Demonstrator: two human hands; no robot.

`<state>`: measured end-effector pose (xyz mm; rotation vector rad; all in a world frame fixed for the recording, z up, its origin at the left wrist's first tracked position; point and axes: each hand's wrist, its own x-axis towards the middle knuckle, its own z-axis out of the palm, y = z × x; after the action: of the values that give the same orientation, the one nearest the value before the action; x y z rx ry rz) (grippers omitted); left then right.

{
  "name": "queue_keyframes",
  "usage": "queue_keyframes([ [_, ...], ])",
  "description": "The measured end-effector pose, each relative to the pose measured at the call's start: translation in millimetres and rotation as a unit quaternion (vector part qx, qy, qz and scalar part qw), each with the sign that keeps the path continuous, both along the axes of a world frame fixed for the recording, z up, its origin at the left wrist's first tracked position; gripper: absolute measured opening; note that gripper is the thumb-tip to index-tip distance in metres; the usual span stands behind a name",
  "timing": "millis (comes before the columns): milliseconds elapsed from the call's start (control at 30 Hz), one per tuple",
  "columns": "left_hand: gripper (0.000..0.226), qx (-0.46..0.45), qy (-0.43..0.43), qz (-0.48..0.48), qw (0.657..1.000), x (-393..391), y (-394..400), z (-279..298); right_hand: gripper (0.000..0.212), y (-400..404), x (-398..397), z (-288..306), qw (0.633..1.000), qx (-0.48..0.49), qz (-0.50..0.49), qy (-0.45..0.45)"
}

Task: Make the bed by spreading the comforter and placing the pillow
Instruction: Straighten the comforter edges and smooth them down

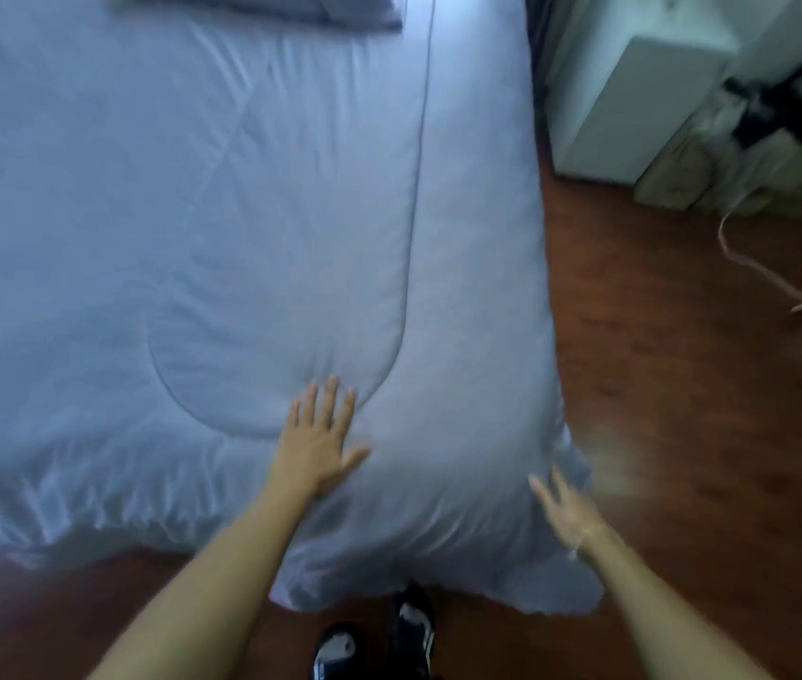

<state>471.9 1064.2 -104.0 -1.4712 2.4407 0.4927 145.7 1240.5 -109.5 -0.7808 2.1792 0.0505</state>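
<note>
the comforter (222, 228) looks soft, light, slippery; take its frilled corner edge; left hand (318, 439) presses it flat-fingered; right hand (568, 512), blurred, fingers spread, empty beside that corner.

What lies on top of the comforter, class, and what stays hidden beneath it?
On the comforter lie the left hand, pressed flat near the foot corner, and a grey pillow at the far end. The blurred right hand is at the corner's edge. The comforter hides whatever lies beneath it.

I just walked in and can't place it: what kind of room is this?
Most likely a bedroom in a home. A pale blue comforter covers a bed, with a pillow at its far end, and a white cabinet stands on the wooden floor beside it.
</note>
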Motion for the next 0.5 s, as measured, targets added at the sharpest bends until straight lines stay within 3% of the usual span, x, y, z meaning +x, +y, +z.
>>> queue_keyframes([
  [67,0.097,0.053,0.009,0.001,0.999,-2,14,24,0.082,17,6,22,0.999,0.043,0.007,0.025],
  [133,0.123,0.082,0.010,-0.009,0.997,-4,26,48,0.087,21,23,50,0.996,0.049,0.053,0.048],
  [200,0.129,0.094,-0.011,-0.022,0.995,-6,35,78,0.077,12,41,84,0.992,0.034,0.108,0.056],
  [500,0.059,-0.067,0.017,-0.035,0.997,-71,-9,222,0.071,-80,36,193,0.977,-0.112,0.170,0.069],
])
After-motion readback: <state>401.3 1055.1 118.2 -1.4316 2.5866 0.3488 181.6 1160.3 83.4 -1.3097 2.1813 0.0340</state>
